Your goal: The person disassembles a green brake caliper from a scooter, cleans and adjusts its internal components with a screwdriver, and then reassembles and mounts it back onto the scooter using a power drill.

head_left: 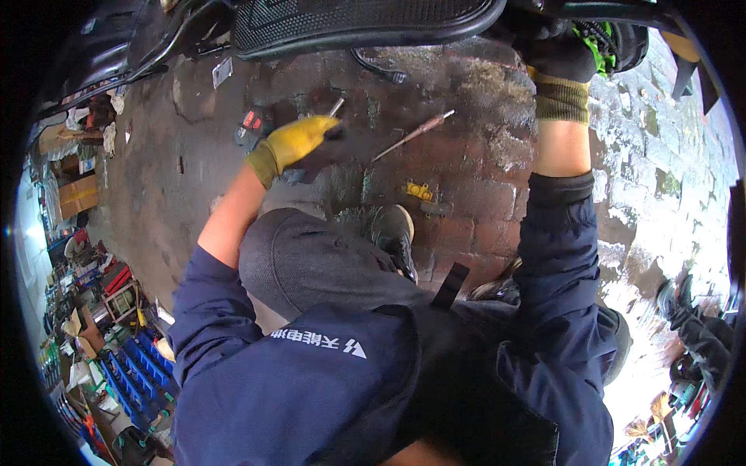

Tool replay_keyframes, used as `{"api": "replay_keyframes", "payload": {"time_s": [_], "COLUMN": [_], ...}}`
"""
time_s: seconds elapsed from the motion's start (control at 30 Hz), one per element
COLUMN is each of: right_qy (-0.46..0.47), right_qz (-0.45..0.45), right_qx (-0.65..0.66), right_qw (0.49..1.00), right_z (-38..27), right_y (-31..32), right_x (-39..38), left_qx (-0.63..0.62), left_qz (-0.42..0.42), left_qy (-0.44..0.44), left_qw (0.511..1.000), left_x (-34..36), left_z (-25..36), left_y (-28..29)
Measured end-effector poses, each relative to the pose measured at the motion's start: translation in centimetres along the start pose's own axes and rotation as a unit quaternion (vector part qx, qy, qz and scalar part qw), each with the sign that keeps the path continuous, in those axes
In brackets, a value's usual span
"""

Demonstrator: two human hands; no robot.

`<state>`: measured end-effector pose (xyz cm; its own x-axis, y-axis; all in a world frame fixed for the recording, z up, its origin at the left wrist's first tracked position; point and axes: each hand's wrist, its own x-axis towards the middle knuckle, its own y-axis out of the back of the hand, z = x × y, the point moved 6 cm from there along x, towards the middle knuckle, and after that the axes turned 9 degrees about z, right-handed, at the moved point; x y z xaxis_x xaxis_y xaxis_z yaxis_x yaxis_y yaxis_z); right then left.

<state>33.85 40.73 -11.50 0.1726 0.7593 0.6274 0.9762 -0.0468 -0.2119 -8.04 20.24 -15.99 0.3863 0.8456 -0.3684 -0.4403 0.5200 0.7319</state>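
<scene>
My left hand (299, 141), in a yellow work glove, is closed around a tool whose metal shaft (336, 107) sticks out past the fingers; its other end is hidden. My right hand (556, 58), its glove dark with a yellowish cuff, is raised at the upper right beside a black and bright green thing (610, 46). Its fingers are hard to make out against the dark parts there. On the brick floor between my arms lies a screwdriver (412, 136) with a reddish-brown handle. Nearer me is a small yellow part (420, 191).
A black vehicle with a ribbed footboard (365, 25) spans the top, a black cable end (396, 76) below it. Near my left hand lies a red and black object (252, 122). Blue racks (140, 365) and clutter stand at left; another person's leg (691, 326) shows at right.
</scene>
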Motion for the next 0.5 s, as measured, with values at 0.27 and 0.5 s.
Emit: {"api": "replay_keyframes", "payload": {"time_s": [0.27, 0.5], "right_qy": [0.118, 0.133], "right_qz": [-0.016, -0.074], "right_qx": [-0.462, -0.55], "right_qw": [0.879, 0.821], "right_z": [-0.4, -5.0], "right_y": [2.3, 1.1], "right_x": [-0.6, 1.6], "left_qx": [0.275, 0.339], "left_qz": [-0.069, -0.168], "left_qy": [0.013, -0.029], "left_qw": [0.959, 0.925], "left_x": [-2.1, 1.2], "left_z": [4.3, 4.2], "left_y": [-13.4, -19.1]}}
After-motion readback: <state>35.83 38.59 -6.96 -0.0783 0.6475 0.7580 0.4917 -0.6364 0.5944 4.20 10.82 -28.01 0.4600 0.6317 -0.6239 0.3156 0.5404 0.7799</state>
